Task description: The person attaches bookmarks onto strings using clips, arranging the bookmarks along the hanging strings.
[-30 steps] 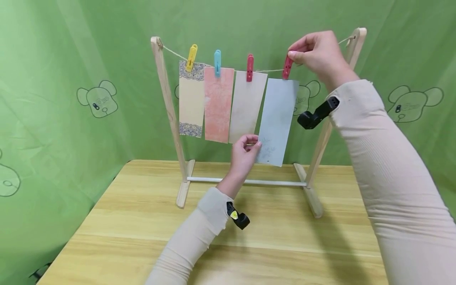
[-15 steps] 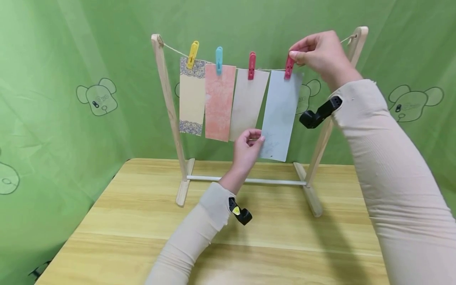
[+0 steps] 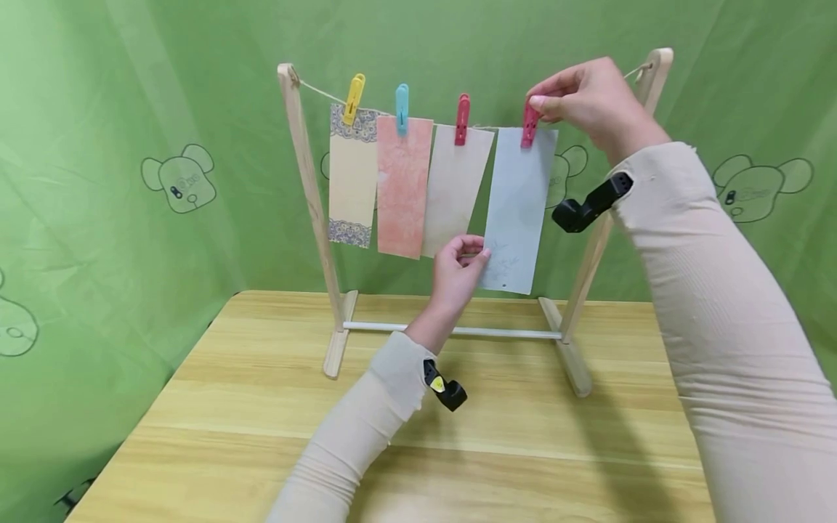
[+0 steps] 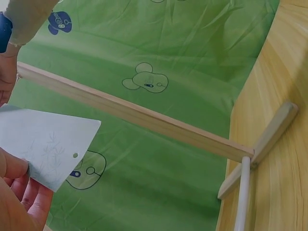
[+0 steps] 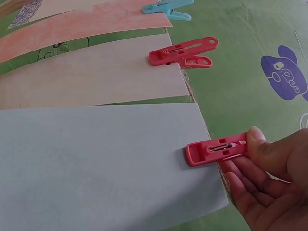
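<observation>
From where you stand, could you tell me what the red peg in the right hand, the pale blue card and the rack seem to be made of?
Red peg: probably moulded plastic, smooth and evenly coloured, with a metal spring showing in its slot.
Pale blue card: likely thin matt card; it hangs flat, with a faint printed sprig.
Rack: unpainted light wood by its grain, strung with what looks like twine.

Pale blue paper strip hangs nearly upright from the string, rightmost of four, with a faint plant sketch and a small punched hole near its lower edge. Red clothespin sits on its top edge, tilted slightly, jaws over paper and string.
</observation>
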`<action>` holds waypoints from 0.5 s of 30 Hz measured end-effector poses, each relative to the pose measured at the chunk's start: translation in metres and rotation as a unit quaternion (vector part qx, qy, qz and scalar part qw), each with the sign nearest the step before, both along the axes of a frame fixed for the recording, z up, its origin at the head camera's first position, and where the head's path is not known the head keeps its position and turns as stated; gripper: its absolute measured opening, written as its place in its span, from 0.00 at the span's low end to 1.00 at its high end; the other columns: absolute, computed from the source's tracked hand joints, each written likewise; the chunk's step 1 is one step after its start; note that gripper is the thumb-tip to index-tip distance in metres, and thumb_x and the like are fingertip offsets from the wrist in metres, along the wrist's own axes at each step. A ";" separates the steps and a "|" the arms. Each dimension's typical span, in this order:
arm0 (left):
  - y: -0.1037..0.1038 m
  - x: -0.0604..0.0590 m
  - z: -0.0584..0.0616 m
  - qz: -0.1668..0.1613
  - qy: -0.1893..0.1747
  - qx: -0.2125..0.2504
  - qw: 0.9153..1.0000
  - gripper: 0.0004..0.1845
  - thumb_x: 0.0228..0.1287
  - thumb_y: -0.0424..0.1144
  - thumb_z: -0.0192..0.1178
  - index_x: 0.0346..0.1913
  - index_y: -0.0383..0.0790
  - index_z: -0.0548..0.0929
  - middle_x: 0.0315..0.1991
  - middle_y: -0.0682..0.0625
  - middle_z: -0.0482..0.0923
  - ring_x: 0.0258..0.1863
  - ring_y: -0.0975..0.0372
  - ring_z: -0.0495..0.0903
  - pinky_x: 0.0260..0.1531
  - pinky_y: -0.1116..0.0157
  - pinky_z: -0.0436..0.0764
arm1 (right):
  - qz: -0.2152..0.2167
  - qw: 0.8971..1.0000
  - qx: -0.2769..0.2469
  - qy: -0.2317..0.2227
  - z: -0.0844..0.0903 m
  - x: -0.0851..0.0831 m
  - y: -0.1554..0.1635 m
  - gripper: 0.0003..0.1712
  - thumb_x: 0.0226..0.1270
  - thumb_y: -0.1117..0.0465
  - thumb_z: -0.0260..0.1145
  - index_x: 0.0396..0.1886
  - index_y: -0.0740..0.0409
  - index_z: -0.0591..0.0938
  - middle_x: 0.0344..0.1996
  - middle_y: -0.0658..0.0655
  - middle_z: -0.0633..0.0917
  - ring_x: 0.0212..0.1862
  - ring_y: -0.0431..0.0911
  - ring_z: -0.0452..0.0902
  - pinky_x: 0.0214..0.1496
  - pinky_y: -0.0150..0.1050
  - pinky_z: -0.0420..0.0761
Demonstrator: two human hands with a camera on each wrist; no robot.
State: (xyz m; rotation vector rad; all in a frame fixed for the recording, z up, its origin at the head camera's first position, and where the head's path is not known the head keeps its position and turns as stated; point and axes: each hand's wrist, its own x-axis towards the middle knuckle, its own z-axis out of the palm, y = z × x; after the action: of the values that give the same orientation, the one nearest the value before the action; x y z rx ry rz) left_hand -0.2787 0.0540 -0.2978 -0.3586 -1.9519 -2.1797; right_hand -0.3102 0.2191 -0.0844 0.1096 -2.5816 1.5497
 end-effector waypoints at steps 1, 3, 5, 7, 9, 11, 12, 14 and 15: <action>0.000 0.000 0.000 0.000 0.000 0.001 1.000 0.08 0.59 0.25 0.61 0.42 0.29 0.80 0.36 0.45 0.80 0.31 0.67 0.75 0.35 0.74 0.78 | 0.001 1.000 0.004 -0.004 0.000 0.000 0.000 0.14 0.59 0.56 0.68 0.45 0.48 0.84 0.33 0.42 0.83 0.40 0.37 0.76 0.64 0.34 0.67; -0.001 0.000 0.000 -0.001 0.000 0.002 1.000 0.08 0.59 0.25 0.61 0.42 0.30 0.80 0.36 0.45 0.80 0.31 0.67 0.75 0.35 0.74 0.78 | 0.003 1.000 0.011 -0.009 0.001 0.000 0.000 0.16 0.59 0.54 0.68 0.49 0.48 0.83 0.34 0.41 0.82 0.42 0.37 0.75 0.70 0.39 0.60; -0.001 0.000 0.001 -0.002 -0.003 0.005 1.000 0.08 0.59 0.25 0.61 0.42 0.30 0.80 0.36 0.46 0.79 0.32 0.67 0.75 0.35 0.73 0.79 | 0.006 1.000 0.017 -0.011 0.000 0.000 0.000 0.19 0.60 0.53 0.67 0.52 0.48 0.81 0.36 0.41 0.82 0.43 0.37 0.75 0.72 0.42 0.54; -0.002 0.000 0.000 -0.004 -0.005 0.007 1.000 0.08 0.59 0.26 0.61 0.42 0.31 0.80 0.36 0.46 0.79 0.32 0.66 0.75 0.36 0.73 0.79 | 0.009 1.000 0.022 -0.012 0.000 0.000 0.000 0.21 0.60 0.52 0.67 0.54 0.48 0.80 0.37 0.40 0.81 0.45 0.37 0.75 0.74 0.44 0.50; -0.003 0.000 0.000 -0.004 -0.005 0.009 1.000 0.08 0.59 0.26 0.61 0.42 0.31 0.80 0.36 0.46 0.79 0.32 0.66 0.75 0.36 0.72 0.79 | 0.010 0.999 0.027 -0.013 -0.001 0.000 0.000 0.22 0.60 0.50 0.66 0.55 0.48 0.79 0.38 0.40 0.81 0.46 0.37 0.74 0.74 0.46 0.47; -0.003 0.000 -0.001 -0.005 -0.005 0.010 1.000 0.08 0.59 0.26 0.61 0.42 0.31 0.80 0.36 0.46 0.79 0.32 0.66 0.75 0.36 0.72 0.79 | 0.007 0.999 0.029 -0.014 -0.002 0.001 -0.001 0.24 0.60 0.49 0.67 0.56 0.48 0.79 0.38 0.39 0.81 0.47 0.37 0.72 0.74 0.46 0.45; -0.003 0.000 -0.002 -0.005 -0.005 0.011 1.000 0.08 0.59 0.26 0.61 0.42 0.31 0.80 0.37 0.46 0.79 0.32 0.66 0.75 0.36 0.72 0.78 | 0.004 0.999 0.028 -0.014 -0.003 0.001 -0.001 0.25 0.59 0.48 0.67 0.56 0.48 0.79 0.39 0.39 0.81 0.47 0.37 0.71 0.74 0.46 0.45; -0.003 0.000 -0.003 -0.008 -0.005 0.012 1.000 0.08 0.59 0.27 0.61 0.42 0.31 0.80 0.37 0.47 0.79 0.32 0.66 0.75 0.36 0.73 0.78 | -0.003 1.000 0.025 -0.010 -0.005 0.002 -0.001 0.26 0.58 0.48 0.69 0.57 0.48 0.79 0.41 0.40 0.81 0.48 0.36 0.70 0.73 0.45 0.48; -0.003 0.000 -0.003 -0.010 -0.007 0.011 1.000 0.08 0.59 0.27 0.61 0.43 0.32 0.80 0.36 0.47 0.79 0.32 0.66 0.75 0.36 0.73 0.78 | -0.008 1.000 0.022 -0.008 -0.006 0.003 -0.001 0.27 0.57 0.48 0.69 0.57 0.48 0.78 0.43 0.41 0.82 0.50 0.36 0.69 0.73 0.45 0.48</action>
State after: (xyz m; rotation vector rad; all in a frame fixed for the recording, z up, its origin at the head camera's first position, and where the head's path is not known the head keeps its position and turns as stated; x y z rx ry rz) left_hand -0.2785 0.0508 -0.3010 -0.3621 -1.9379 -2.2196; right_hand -0.3073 0.2178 -0.0904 0.0812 -2.6235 1.4946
